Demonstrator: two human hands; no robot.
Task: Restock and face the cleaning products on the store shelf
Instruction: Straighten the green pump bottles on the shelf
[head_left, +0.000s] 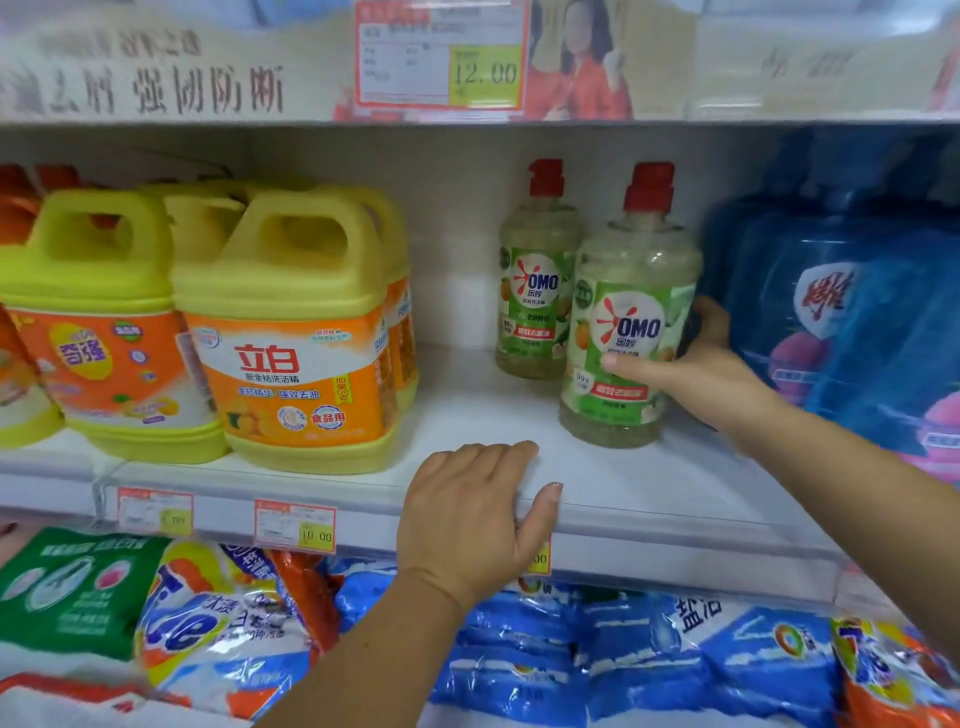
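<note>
Two clear OMO bottles with red caps and green labels stand on the white middle shelf (467, 415). My right hand (696, 364) grips the front OMO bottle (626, 291) around its lower right side, thumb across the label. The second OMO bottle (537, 270) stands behind it to the left, untouched. My left hand (472, 514) rests on the shelf's front edge, fingers over the lip, holding no product. Yellow jugs (291, 332) with orange labels line the left of the shelf.
Large blue wrapped detergent packs (852, 312) crowd the shelf right of the bottles. Bare shelf lies between the yellow jugs and the OMO bottles. Below, bags of washing powder (623, 654) fill the lower shelf. Price tags (294, 526) hang along the shelf rail.
</note>
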